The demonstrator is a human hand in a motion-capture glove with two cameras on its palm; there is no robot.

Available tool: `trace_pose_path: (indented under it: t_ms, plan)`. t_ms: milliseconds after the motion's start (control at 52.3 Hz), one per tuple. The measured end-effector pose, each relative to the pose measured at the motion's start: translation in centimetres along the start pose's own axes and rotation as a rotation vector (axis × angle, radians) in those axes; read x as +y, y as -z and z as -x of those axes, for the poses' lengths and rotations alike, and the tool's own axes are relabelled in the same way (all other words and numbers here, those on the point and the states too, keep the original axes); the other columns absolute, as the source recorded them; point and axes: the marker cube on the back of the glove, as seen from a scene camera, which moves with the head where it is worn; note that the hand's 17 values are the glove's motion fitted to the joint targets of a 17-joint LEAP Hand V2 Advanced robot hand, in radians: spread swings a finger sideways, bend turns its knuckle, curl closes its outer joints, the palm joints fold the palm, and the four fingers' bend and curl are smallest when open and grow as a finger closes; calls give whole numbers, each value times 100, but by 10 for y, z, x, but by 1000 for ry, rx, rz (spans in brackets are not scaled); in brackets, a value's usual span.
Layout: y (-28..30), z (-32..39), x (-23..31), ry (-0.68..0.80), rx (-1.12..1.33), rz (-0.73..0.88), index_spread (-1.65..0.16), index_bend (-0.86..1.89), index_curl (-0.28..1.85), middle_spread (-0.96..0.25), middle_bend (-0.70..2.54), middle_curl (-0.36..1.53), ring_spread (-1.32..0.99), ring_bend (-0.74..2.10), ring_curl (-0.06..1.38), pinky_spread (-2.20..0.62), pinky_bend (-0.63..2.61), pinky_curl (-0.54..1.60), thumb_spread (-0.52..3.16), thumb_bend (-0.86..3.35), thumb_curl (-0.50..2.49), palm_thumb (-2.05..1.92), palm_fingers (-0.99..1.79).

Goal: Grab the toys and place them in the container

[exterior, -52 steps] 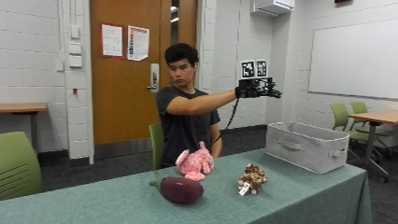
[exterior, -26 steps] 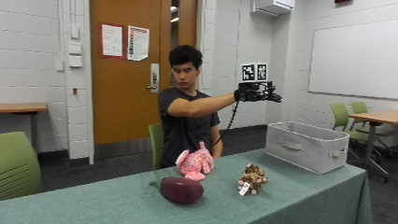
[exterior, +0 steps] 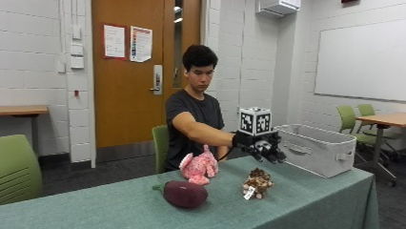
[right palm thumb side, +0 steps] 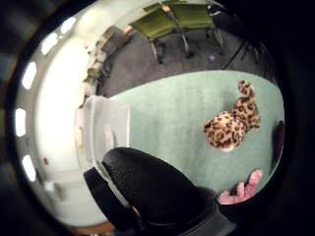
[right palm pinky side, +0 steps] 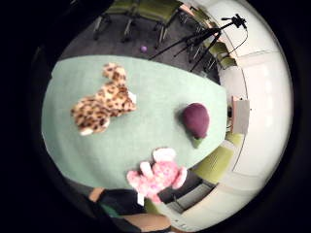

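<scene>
Three toys lie on the green table [exterior: 310, 205]: a pink plush [exterior: 199, 165] near the person, a dark purple eggplant plush [exterior: 185, 193] towards the front, and a spotted leopard plush [exterior: 257, 182] to its right. A grey fabric container [exterior: 315, 149] stands at the table's right end. My gloved right hand [exterior: 263, 147] hovers above the leopard plush, between the pink plush and the container, its fingers relaxed and holding nothing. The little finger side palm view shows the leopard [right palm pinky side: 102, 109], eggplant [right palm pinky side: 196, 120] and pink plush [right palm pinky side: 156, 175] below. The thumb side palm view shows the leopard [right palm thumb side: 230, 125] and container [right palm thumb side: 106, 128].
A green chair [exterior: 15, 169] stands at the left and another [exterior: 161, 143] behind the person. More green chairs [exterior: 355, 121] and a wooden table [exterior: 384, 119] are at the right. A tripod [right palm pinky side: 204, 36] stands on the floor beyond the table.
My right hand has come down from head height to just above the table, over the leopard plush. The toys and the container have not moved.
</scene>
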Motion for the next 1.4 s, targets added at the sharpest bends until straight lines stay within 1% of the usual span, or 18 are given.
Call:
trace_pose_path:
  t_ms: [115, 210, 421, 478, 574, 650, 707, 803, 822, 860, 879, 918, 1013, 1032, 1051, 1090, 1185, 1396]
  plan:
    - [-55, -14, -4, -28, 15, 105, -27, 19, 36, -9, 21, 30, -22, 21, 19, -2, 47, 32, 91, -15, 1, -23, 4]
    - [-82, -19, -4, -40, 31, 149, -28, 18, 36, -9, 18, 30, -21, 19, 20, -1, 51, 33, 90, -14, 2, -21, 0]
    - [-103, -27, 4, -28, 47, 263, -30, 20, 39, -8, 16, 30, -16, 14, 19, 1, 64, 37, 88, -12, 5, -18, -3]
    - [-103, -31, 7, -32, 55, 292, -31, 28, 41, -8, 13, 29, -14, 10, 16, 1, 76, 39, 89, -9, 7, -13, 0]
    - [-102, -35, 13, -30, 75, 279, -32, 30, 43, -7, 10, 26, -11, 17, 17, -1, 91, 43, 92, -7, 10, -8, 0]
    - [-99, -35, 15, -22, 79, 237, -35, 32, 43, -8, 11, 23, -14, 38, 21, -6, 89, 41, 105, 3, 14, 8, 20]
    - [-97, -35, 16, -17, 87, 202, -36, 36, 45, -9, 12, 22, -16, 45, 22, -10, 87, 41, 111, 6, 17, 13, 27]
    - [-92, -34, 16, 2, 151, 116, -38, 54, 50, -14, 16, 22, -23, 53, 24, -16, 81, 38, 119, 14, 23, 29, 50]
    - [-91, -35, 16, 6, 168, 95, -37, 52, 50, -15, 20, 23, -26, 56, 26, -18, 85, 39, 121, 17, 25, 34, 61]
    - [-90, -35, 16, 11, 193, 66, -37, 50, 50, -18, 20, 23, -28, 59, 26, -21, 88, 39, 122, 18, 27, 37, 67]
    - [-89, -36, 16, 12, 200, 60, -37, 41, 48, -21, 27, 26, -31, 67, 29, -26, 93, 40, 122, 20, 29, 43, 83]
    - [-87, -36, 16, 12, 199, 69, -36, 33, 47, -23, 30, 27, -34, 73, 30, -31, 94, 38, 122, 22, 31, 46, 91]
    - [-79, -33, 15, 5, 150, 159, -37, 17, 45, -31, 45, 33, -40, 83, 35, -39, 89, 38, 109, 23, 39, 57, 104]
    - [-77, -32, 16, 6, 147, 170, -37, 18, 46, -32, 49, 35, -41, 85, 36, -40, 87, 38, 104, 23, 40, 58, 111]
    - [-75, -30, 16, 7, 146, 178, -37, 15, 45, -33, 49, 35, -42, 84, 36, -41, 88, 39, 103, 22, 41, 59, 106]
    - [-70, -26, 17, 9, 143, 180, -37, 22, 48, -34, 54, 38, -42, 87, 39, -43, 84, 38, 97, 21, 44, 60, 119]
    - [-33, -7, 15, 25, 83, 123, -37, 27, 52, -37, 62, 42, -42, 90, 41, -45, 82, 38, 86, 19, 49, 61, 123]
    - [99, 71, 12, 125, 38, -67, -36, 37, 63, -38, 70, 49, -42, 95, 44, -47, 84, 40, 71, 15, 60, 62, 121]
